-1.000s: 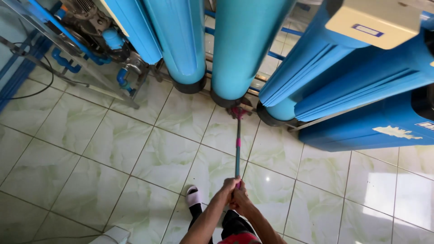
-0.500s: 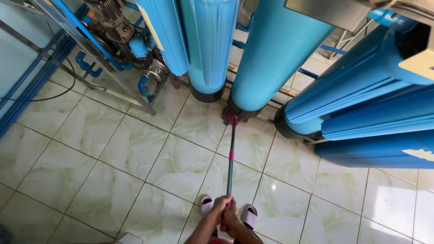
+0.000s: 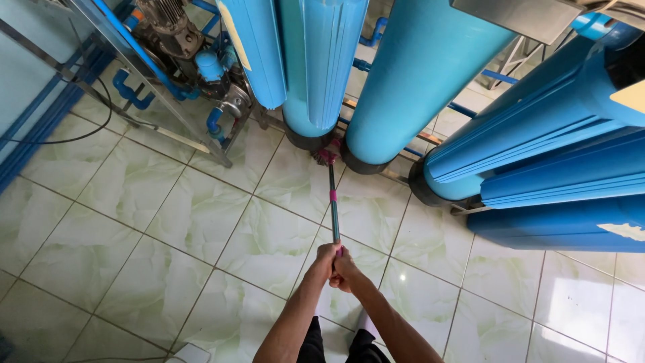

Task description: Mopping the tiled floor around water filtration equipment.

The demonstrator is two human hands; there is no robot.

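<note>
broom (image 3: 332,195) | clasped at handle end by left hand (image 3: 325,259) and right hand (image 3: 346,267), both grips closed | bristles best kept flat on floor tiles (image 3: 201,215) between blue tanks (image 3: 403,81)

The broom head (image 3: 328,154) now sits farther in, wedged in the gap between two blue filter tanks (image 3: 403,87) at their bases, where it earlier lay just before them on the tiled floor (image 3: 201,215). Both hands (image 3: 334,262) have pushed forward along the handle; the feet have slipped from sight.
</note>
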